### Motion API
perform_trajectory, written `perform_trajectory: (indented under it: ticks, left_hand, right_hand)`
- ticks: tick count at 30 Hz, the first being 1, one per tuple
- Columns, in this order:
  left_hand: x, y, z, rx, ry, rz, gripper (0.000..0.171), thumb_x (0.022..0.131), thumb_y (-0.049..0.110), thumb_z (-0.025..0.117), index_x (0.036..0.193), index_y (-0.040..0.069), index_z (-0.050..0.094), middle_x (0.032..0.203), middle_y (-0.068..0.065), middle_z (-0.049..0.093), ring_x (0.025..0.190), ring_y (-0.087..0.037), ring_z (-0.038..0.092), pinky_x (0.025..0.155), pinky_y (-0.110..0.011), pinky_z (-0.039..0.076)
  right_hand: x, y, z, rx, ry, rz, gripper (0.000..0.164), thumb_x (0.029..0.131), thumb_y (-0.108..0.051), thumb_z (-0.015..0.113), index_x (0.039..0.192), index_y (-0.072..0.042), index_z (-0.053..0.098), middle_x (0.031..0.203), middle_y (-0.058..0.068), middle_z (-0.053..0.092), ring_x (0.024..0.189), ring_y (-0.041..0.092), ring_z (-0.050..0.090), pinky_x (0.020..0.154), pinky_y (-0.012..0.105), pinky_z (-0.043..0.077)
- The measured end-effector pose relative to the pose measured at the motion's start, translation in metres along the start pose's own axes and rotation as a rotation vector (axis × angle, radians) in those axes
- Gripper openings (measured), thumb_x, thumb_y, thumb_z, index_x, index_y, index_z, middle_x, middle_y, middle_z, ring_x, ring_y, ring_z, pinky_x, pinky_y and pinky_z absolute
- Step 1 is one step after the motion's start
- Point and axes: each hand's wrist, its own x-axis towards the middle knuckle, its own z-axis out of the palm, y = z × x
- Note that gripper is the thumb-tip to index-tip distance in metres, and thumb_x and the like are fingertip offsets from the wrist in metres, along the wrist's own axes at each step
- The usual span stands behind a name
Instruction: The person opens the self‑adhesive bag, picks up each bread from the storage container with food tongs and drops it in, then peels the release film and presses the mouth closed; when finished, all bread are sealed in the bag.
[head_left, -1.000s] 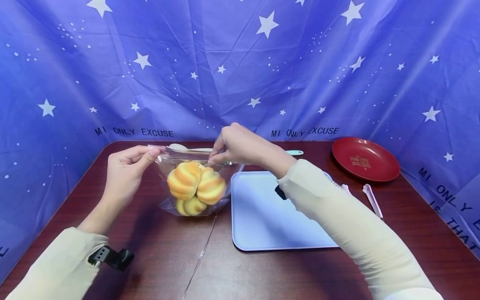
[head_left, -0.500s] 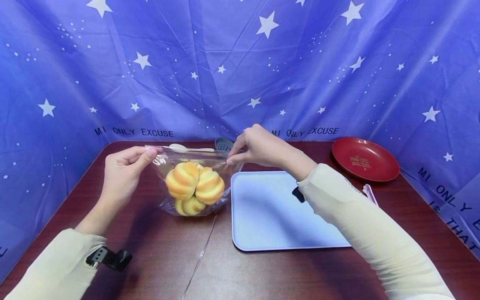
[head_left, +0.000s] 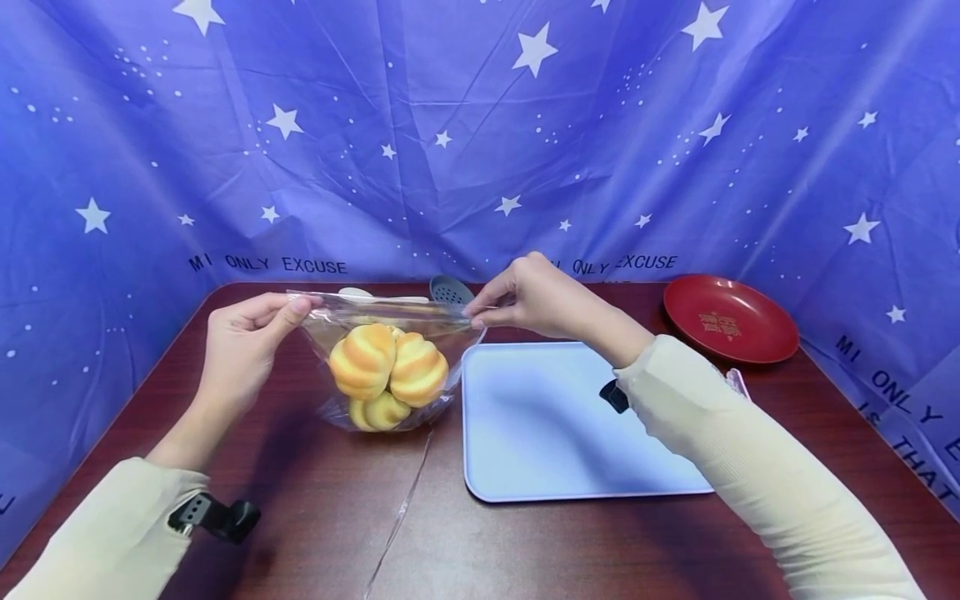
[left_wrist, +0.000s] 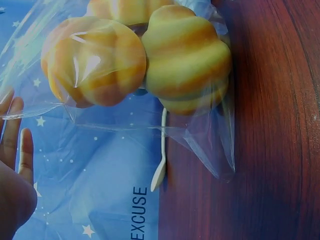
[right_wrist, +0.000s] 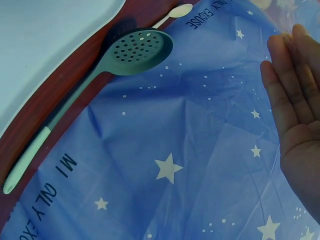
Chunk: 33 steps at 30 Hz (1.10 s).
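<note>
A clear plastic bag (head_left: pixel 322 325) stands on the table with several striped yellow bread rolls (head_left: pixel 363 361) inside. My left hand (head_left: pixel 243 350) pinches its top left corner between thumb and fingers. At the top right corner, my right hand (head_left: pixel 543 300) pinches the bag's upper edge. The left wrist view shows the rolls (left_wrist: pixel 187 55) close up through the film, with part of the left hand (left_wrist: pixel 15 170) at the side. In the right wrist view the right hand's (right_wrist: pixel 300 110) fingertips meet the bag at the frame's upper corner.
A light blue tray (head_left: pixel 540 433) lies right of the bag. Behind are a grey slotted spoon (right_wrist: pixel 137 52) with a pale green handle and a cream spoon (left_wrist: pixel 160 172). A red plate (head_left: pixel 731 321) sits at the back right, near a pale pink utensil (head_left: pixel 737 382) partly behind the sleeve.
My right hand has slid rightward along the bag's top edge, from near its middle to the right corner. The slotted spoon's head has come into view. The left hand has shifted slightly left.
</note>
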Motion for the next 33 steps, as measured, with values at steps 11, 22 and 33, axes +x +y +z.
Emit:
perform_trajectory:
  ticks: [11,22,33]
  left_hand:
    - [0.000,0.000,0.000,-0.007,-0.004,-0.008,0.011,0.095,-0.002,0.068,0.097,-0.002,0.079,0.087,0.005,0.078,0.083,-0.003,0.071,0.083,-0.018,0.053]
    - [-0.001,-0.004,0.001,-0.024,-0.011,0.004,0.015,0.099,-0.001,0.063,0.100,-0.001,0.078,0.086,0.003,0.078,0.081,-0.005,0.072,0.081,-0.018,0.053]
    - [-0.004,-0.005,-0.014,0.095,-0.111,0.017,0.016,0.097,-0.002,0.067,0.110,-0.007,0.073,0.094,0.006,0.078,0.094,-0.005,0.071,0.087,-0.016,0.053]
  right_hand:
    - [-0.006,0.008,0.003,0.041,0.046,-0.063,0.013,0.088,-0.009,0.081,0.100,-0.010,0.082,0.090,-0.001,0.078,0.079,0.010,0.074,0.067,0.026,0.058]
    - [-0.008,0.014,0.015,0.110,0.125,-0.029,0.016,0.091,-0.010,0.078,0.106,-0.006,0.080,0.102,0.005,0.078,0.091,0.016,0.074,0.078,0.032,0.059]
    - [-0.012,0.023,0.030,0.199,0.201,0.058,0.010,0.092,-0.017,0.078,0.096,-0.009,0.082,0.090,-0.001,0.078,0.077,0.012,0.069,0.068,0.032,0.056]
